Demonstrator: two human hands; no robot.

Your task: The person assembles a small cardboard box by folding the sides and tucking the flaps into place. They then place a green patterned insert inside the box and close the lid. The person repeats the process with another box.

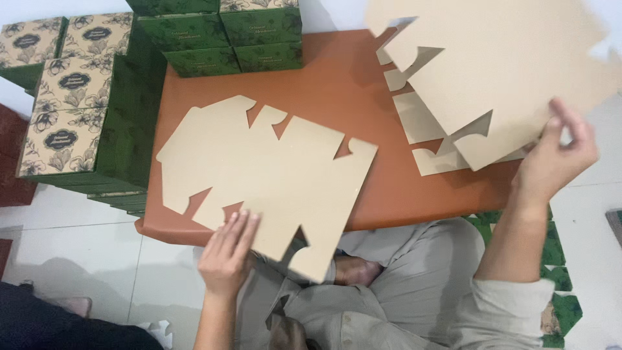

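The left hand [228,254] lies flat and unclenched, fingers spread, pressing the near edge of a flat die-cut cardboard blank [272,175] at 7 o'clock in the view. That blank rests plain side up on a low orange-brown table [363,97], its near corner hanging past the table's edge over the person's lap.

The right hand [558,159], at 3 o'clock, pinches the lower edge of a second blank [499,65], lifted and tilted toward the camera. This raised sheet is cut off by the top and right edges of the view, and it covers most of a stack of blanks [427,139] lying on the table beneath it; only notched tabs of that stack show, so its height cannot be judged.

At 10 o'clock stand assembled boxes [65,110] with tan floral tops and dark green sides, stacked beside the table. At 12 o'clock more green boxes [227,35] sit at the table's far edge, partly cropped. All are closed, so their contents cannot be seen.

At 4 o'clock green printed sheets [557,272] lie on the floor, partly hidden by the person's right arm and knee.
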